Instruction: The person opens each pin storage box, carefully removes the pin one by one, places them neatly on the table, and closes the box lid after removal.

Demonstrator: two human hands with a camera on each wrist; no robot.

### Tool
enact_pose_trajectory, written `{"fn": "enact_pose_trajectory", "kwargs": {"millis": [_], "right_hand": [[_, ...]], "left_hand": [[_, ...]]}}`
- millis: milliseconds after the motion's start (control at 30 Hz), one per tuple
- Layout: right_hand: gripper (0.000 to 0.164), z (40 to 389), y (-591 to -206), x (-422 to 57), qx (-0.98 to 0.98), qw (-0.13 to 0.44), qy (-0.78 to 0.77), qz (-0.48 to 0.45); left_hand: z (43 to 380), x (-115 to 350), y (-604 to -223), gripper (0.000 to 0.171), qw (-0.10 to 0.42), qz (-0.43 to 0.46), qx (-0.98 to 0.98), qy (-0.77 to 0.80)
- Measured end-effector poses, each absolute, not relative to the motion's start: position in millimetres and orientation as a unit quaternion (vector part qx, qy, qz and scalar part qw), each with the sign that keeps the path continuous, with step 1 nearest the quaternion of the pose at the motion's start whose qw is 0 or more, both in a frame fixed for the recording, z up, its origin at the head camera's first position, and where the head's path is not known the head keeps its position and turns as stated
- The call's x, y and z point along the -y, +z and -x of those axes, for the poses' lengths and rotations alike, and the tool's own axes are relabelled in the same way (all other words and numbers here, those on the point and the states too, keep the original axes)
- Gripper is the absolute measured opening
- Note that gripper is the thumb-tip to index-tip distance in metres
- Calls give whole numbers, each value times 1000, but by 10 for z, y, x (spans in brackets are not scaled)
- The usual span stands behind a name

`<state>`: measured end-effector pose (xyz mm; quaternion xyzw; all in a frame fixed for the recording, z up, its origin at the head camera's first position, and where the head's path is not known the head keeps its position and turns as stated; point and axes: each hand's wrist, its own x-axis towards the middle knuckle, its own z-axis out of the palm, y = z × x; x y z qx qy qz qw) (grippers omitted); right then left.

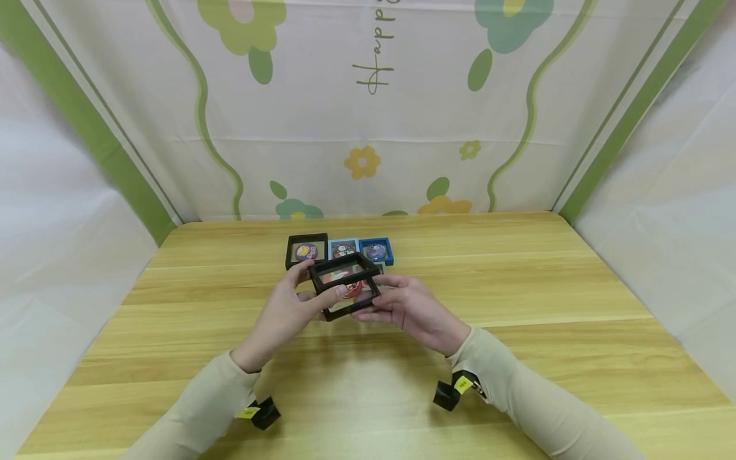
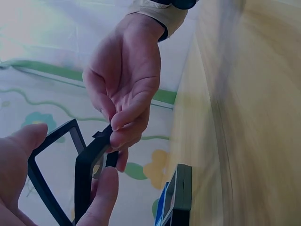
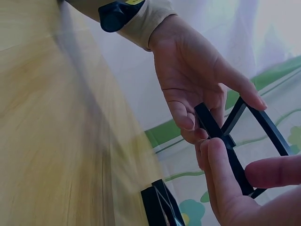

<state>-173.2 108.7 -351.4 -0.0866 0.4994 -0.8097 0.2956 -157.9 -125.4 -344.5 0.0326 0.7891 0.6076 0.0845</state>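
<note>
"Black plastic see-through rectangle frame (image 1: 352, 276), opened up: where is it?"

"Above the wooden worktop (image 1: 494, 281), long side going left to right. Your left hand (image 1: 290, 310) grips one end, your right hand (image 1: 411, 306) pinches the other; neither is nearer."

"Any words?"

"'Happ', sideways on the white flowery cloth (image 1: 322, 108), then cut off."

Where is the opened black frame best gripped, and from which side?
Probably by the rims of the opened black frame, left hand from the left, right hand from the right: its halves stand apart at an angle, so both ends want steadying, and rims spare the see-through middle, where a red badge shows.
</note>
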Motion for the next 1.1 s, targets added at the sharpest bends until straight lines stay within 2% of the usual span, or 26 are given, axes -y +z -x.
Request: {"fn": "enact_pose_trajectory", "kwargs": {"millis": [200, 467, 800, 1100], "right_hand": [[61, 1735, -3528, -1081, -503, 297, -808, 77], [58, 1737, -3542, -1068, -518, 298, -797, 88], [58, 1735, -3564, -1059, -521, 303, -792, 95], [56, 1721, -3582, -1049, -539, 308, -777, 105]], "left_hand": [[1568, 1234, -3431, 100, 101, -20, -761, 640], [1575, 1223, -3431, 104, 121, -5, -752, 647], [1564, 1224, -3424, 100, 120, -1, -761, 637], [1566, 1239, -3423, 84, 124, 12, -756, 642]]}}
